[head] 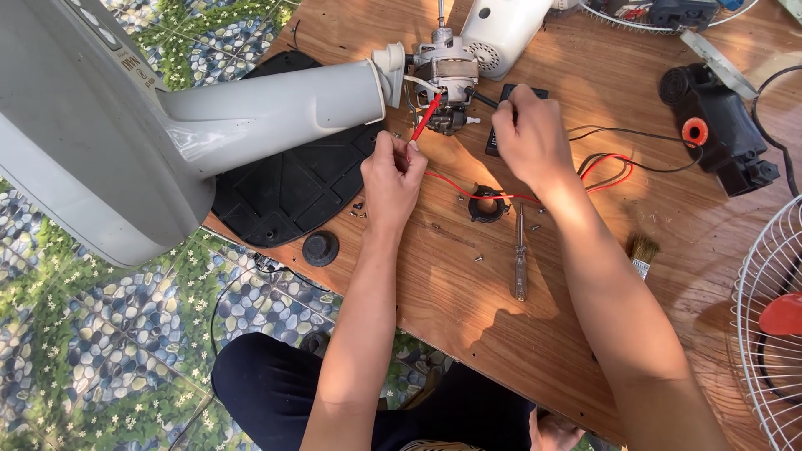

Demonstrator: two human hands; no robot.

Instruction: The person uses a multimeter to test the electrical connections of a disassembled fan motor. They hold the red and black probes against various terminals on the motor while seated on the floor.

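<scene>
A grey fan body point(276, 104) lies on its side on the wooden board point(468, 292), its bare motor point(447, 79) exposed at the end. My left hand point(391, 179) pinches a red test probe point(424, 117) whose tip touches the motor. My right hand point(528, 138) holds a black probe point(484, 100) against the motor's right side. It partly covers a small black meter point(525, 92). Red and black leads point(606, 167) trail off to the right across the board.
A black ring part point(488, 205), a screwdriver point(520, 255), loose screws, a small brush point(642, 250) and a black round cap point(321, 248) lie on the board. A black motor housing point(723, 125) sits at right, a white wire fan guard point(773, 326) at the right edge, the black fan base point(292, 179) at left.
</scene>
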